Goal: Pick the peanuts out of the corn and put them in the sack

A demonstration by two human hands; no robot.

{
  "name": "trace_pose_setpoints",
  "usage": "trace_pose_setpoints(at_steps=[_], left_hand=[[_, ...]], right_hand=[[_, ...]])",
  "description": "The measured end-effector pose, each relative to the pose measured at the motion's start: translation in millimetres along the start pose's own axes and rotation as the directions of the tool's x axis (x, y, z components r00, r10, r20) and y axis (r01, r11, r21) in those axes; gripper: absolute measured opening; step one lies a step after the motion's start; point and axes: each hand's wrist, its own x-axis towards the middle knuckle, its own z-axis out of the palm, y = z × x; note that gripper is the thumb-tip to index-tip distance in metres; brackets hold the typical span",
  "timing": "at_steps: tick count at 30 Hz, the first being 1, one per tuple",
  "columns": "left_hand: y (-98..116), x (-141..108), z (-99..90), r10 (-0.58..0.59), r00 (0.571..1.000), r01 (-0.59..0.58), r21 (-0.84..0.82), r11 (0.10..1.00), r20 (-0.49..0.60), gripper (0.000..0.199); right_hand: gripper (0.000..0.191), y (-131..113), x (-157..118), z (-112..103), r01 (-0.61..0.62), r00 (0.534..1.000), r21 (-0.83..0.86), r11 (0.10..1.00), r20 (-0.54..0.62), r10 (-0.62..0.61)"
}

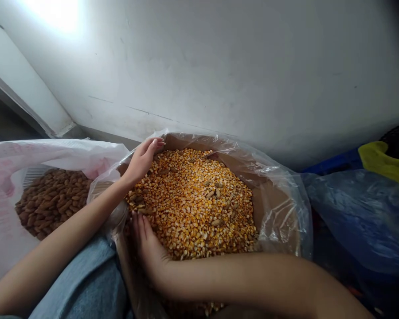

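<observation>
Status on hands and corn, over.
Left hand open by bag rim; right hand open at edge of corn. Unshelled peanuts lie on top. Right forearm hides some.

Loose yellow-orange corn (189,199) is held in an open brown bag (267,199) edged with clear plastic, tan peanuts (217,222) scattered on top. The left hand (144,157) is placed at the bag's rim, the right hand (149,246) against the corn's left edge.

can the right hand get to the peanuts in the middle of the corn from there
Probably yes: the right hand is at the near left of the corn, its fingers look open, and only loose kernels seem to lie between it and the peanuts.
</observation>
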Motion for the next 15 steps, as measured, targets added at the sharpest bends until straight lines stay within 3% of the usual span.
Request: trace_pose_setpoints(at_steps=[2, 5, 9, 11, 15], left_hand=[[-3, 0, 0.1, 0.013, 1.0, -0.013, -0.009, 1.0, 0.017, 0.039], [-8, 0, -1.2, 0.041, 0.999, -0.04, -0.029, 0.999, 0.02, 0.037], [-11, 2, -3.4, 0.046, 0.999, -0.046, -0.037, 0.998, 0.009, 0.036], [-9, 2, -3.5, 0.042, 0.999, -0.041, -0.039, 0.998, 0.009, 0.036], [-3, 2, -2.1, 0.03, 1.0, -0.03, -0.054, 0.998, -0.004, 0.035]], right_hand=[[0.043, 17, 0, 19, -0.101, 0.994, -0.018, 0.995, 0.039, 0.102], [0.046, 67, -2, 32, -0.27, 0.954, 0.013, 0.963, 0.14, 0.265], [0.046, 118, -4, 18, -0.444, 0.877, 0.108, 0.889, 0.258, 0.406], [0.043, 119, -4, 2, -0.441, 0.885, 0.117, 0.89, 0.222, 0.409], [0.044, 91, 21, -24, -0.252, 0.966, 0.197, 0.947, 0.001, 0.257]])
